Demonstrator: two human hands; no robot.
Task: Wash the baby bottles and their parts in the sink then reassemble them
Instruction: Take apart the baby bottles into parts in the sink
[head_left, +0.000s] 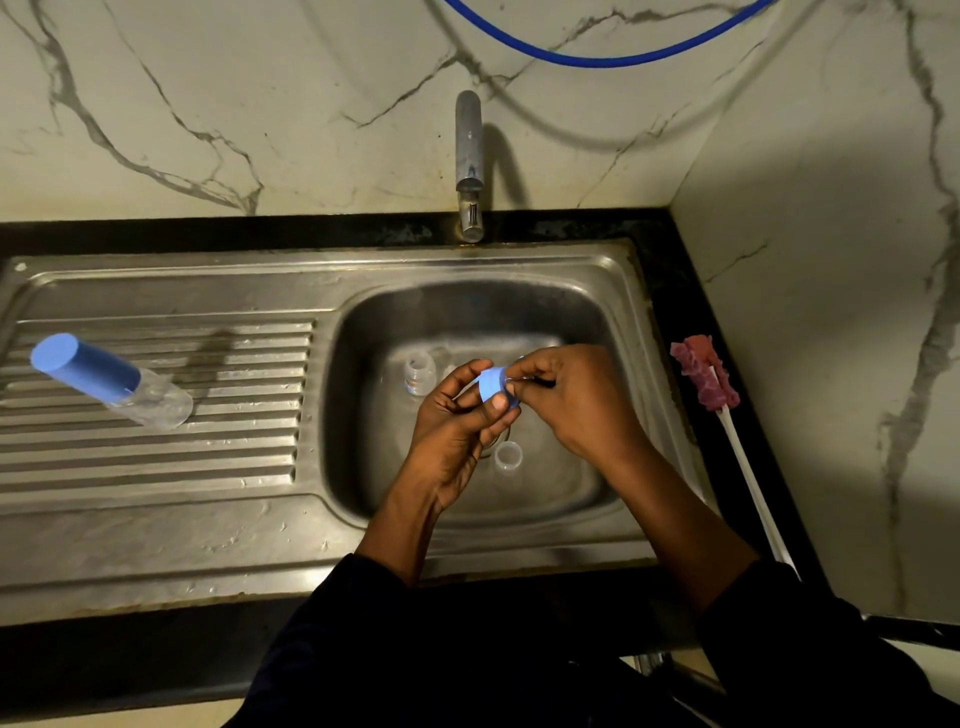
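Over the steel sink basin (363, 332), my left hand (457, 431) grips a small blue bottle collar ring (493, 387). My right hand (566, 395) pinches something at the ring's upper edge; what it holds is too small to tell. A clear open bottle body (420, 371) stands in the basin behind my hands. A small clear cap (508, 457) lies on the basin floor below them. On the ribbed drainboard (208, 457) at the left, an assembled clear bottle with a blue cap (104, 376) lies on its side.
A steel tap (469, 166) rises at the back of the sink. A bottle brush with a red head and white handle (709, 379) lies on the black counter (680, 291) to the right. Marble walls close in behind and at the right; a blue hose (597, 60) hangs above.
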